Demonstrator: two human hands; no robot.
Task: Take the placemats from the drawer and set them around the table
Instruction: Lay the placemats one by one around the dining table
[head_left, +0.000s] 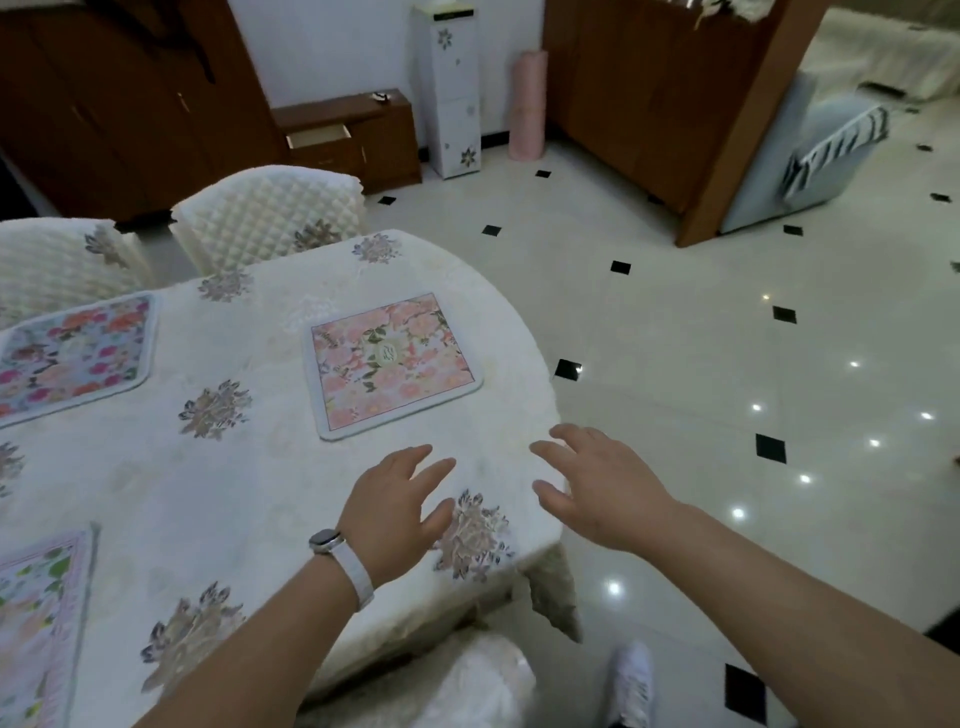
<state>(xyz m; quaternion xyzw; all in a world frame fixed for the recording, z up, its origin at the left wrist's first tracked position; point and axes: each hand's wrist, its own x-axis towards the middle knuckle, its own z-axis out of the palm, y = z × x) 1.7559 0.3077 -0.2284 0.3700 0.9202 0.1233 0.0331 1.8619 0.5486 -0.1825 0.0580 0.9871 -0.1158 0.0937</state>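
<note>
Left grip (395, 514) with fingers spread and straight, palm down, holding nothing; positioned over the worktop (260, 493) near its rounded end, thumb beside an embroidered flower motif (472, 535) on the white tablecloth; contact with the cloth not determinable. White watch (335, 545) strapped on the left wrist. Right grip (602, 493) likewise spread apart and unloaded, palm down, located just beside the left grip at the worktop edge, fingertips over the cloth, wrist over the floor (727, 364). Pink floral placemat (392, 364) flat on the worktop just beyond both grips, apart from them, one corner near the left fingertips. Second placemat (72, 353), blue-bordered with red and pink flowers, flat at the far left side, in front of a quilted chair (57, 260). Third placemat (36, 623), with green leaves and a pale border, flat at the near left, cut off by the frame edge. Another quilted chair (270, 213) tucked at the far end of the worktop; a covered chair seat (441, 686) below the near edge, a white shoe (631, 680) beside it on the floor. Drawer (318, 137) pulled open in a low brown cabinet (384, 130) against the far wall, well apart from the worktop; contents not visible. Tall white flower-printed unit (452, 88) and an upright pink roll (527, 104) just right of the cabinet.
</note>
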